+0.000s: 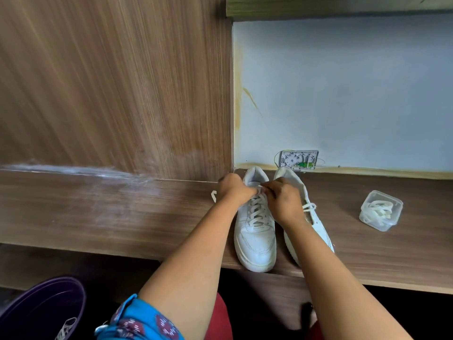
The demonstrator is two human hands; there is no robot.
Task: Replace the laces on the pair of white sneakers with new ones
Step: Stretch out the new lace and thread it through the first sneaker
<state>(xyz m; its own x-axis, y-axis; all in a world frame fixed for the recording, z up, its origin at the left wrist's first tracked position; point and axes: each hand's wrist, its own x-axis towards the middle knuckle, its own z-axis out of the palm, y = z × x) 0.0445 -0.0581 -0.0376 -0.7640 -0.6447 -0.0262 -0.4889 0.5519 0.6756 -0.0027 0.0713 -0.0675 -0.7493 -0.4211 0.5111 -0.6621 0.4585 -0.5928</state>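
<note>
White sneakers (255, 231): 2, side by side on the wooden shelf (122, 212). Left hand (231, 188) and right hand (282, 200) both pinch lace ends (259, 190) at the left shoe's top eyelets. That shoe fully laced, possibly with the new lace. Right shoe (316, 217) partly hidden. Clear box (381, 209) still holds laces.

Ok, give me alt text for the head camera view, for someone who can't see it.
Two hands, the left hand and right hand, pinch the lace at the top eyelets of the left white sneaker, which stands beside the right white sneaker on a wooden shelf. To the right sits a clear plastic box holding white laces.
</note>
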